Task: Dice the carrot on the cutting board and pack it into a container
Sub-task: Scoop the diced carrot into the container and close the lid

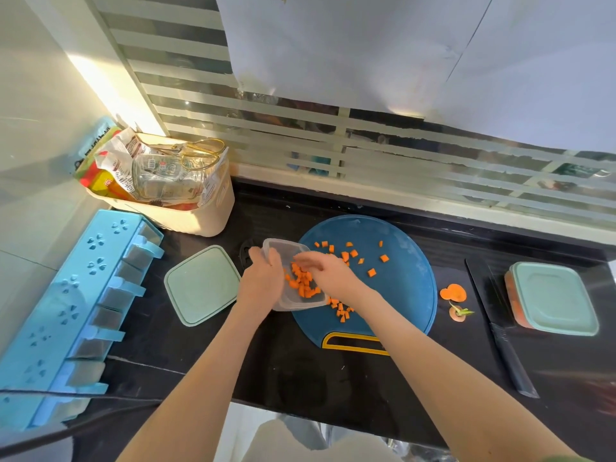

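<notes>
A round blue cutting board (403, 288) lies on the black counter with diced carrot pieces (353, 254) scattered over it. My left hand (263, 278) grips a clear plastic container (283, 250), tilted over the board's left edge, with several carrot dice (301, 283) inside. My right hand (328, 271) reaches over the container's mouth with fingers stretched out flat above the dice. More dice (341, 310) lie on the board just below the container.
A pale green lid (201, 285) lies left of the container. Carrot end scraps (453, 295) and a dark knife (500, 331) lie right of the board, beside a lidded container (555, 298). A blue spice rack (70, 311) and a beige basket (186, 215) stand at the left.
</notes>
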The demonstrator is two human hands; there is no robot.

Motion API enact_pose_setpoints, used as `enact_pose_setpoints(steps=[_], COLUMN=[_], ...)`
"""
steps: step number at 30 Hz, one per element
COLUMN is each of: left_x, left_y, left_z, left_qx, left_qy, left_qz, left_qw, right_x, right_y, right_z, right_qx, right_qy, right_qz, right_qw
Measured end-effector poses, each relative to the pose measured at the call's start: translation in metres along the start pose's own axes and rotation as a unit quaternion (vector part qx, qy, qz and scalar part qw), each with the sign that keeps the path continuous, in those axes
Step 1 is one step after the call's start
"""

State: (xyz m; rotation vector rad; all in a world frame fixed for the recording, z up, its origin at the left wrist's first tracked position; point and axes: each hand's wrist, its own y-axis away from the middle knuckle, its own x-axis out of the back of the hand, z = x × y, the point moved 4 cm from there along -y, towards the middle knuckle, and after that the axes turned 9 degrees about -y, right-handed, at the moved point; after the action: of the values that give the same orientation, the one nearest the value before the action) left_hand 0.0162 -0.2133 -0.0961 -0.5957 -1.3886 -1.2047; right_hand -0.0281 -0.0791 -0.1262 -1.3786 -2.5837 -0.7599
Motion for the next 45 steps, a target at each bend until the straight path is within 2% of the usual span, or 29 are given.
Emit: enact_pose_setpoints(steps=[3,5,6,8,10,12,14,16,19,21,23,25,27,31,35,38,42,45], left_x=[-0.008,-0.009,-0.008,-0.008,-0.005,-0.001,0.000,0.000,-0.002,-0.004,-0.005,-0.006,-0.006,-0.004,-0.003,-0.005,-0.002,0.002], left_y=[-0.005,-0.007,-0.007,-0.011,-0.012,-0.012,-0.013,-0.015,-0.020,-0.021,-0.021,-0.021,-0.020,-0.021,-0.022,-0.021,-0.025,-0.026], left_z=[-0.020,-0.033,-0.037,-0.044,-0.049,-0.053,-0.056,-0.058,-0.062,-0.065,-0.066,-0.067,-0.068,-0.071,-0.072,-0.072,-0.063,-0.055], left_qx=[0.023,0.080,0.102,0.133,0.125,0.122,0.114,0.111,0.113,0.113,0.110,0.112,0.113,0.105,0.103,0.095,0.074,0.053], left_qy=[0.066,0.208,0.270,0.370,0.398,0.421,0.421,0.420,0.406,0.391,0.390,0.394,0.393,0.365,0.329,0.310,0.296,0.274], left_qz=[0.001,-0.016,-0.021,-0.017,-0.023,-0.033,-0.040,-0.040,-0.028,-0.022,-0.018,-0.019,-0.021,-0.022,-0.037,-0.046,-0.039,-0.050], left_qw=[0.998,0.975,0.957,0.919,0.909,0.898,0.899,0.900,0.906,0.913,0.914,0.912,0.912,0.925,0.938,0.945,0.952,0.959], right_x=[0.022,0.029,0.030,0.023,0.013,0.005,0.004,0.011,0.022,0.025,0.027,0.024,0.017,0.000,-0.003,-0.006,0.003,0.018], right_y=[0.006,0.012,0.015,0.022,0.033,0.040,0.039,0.032,0.024,0.018,0.009,-0.004,-0.019,-0.044,-0.040,-0.022,-0.005,0.007], right_z=[0.013,0.027,0.032,0.039,0.043,0.049,0.055,0.055,0.050,0.047,0.038,0.028,0.026,0.028,0.026,0.033,0.044,0.053], right_qx=[-0.010,-0.054,-0.083,-0.154,-0.223,-0.249,-0.234,-0.187,-0.139,-0.121,-0.065,-0.012,-0.013,-0.001,0.117,0.171,0.176,0.142], right_qy=[-0.024,-0.040,-0.056,-0.098,-0.082,-0.038,-0.055,-0.077,-0.054,-0.003,0.072,0.174,0.252,0.342,0.367,0.398,0.408,0.413], right_qz=[0.096,0.119,0.103,0.010,-0.120,-0.188,-0.164,-0.098,-0.040,0.000,0.066,0.100,0.072,-0.007,0.016,-0.009,-0.035,-0.029], right_qw=[0.995,0.991,0.990,0.983,0.964,0.949,0.957,0.974,0.988,0.993,0.993,0.980,0.965,0.940,0.923,0.901,0.895,0.899])
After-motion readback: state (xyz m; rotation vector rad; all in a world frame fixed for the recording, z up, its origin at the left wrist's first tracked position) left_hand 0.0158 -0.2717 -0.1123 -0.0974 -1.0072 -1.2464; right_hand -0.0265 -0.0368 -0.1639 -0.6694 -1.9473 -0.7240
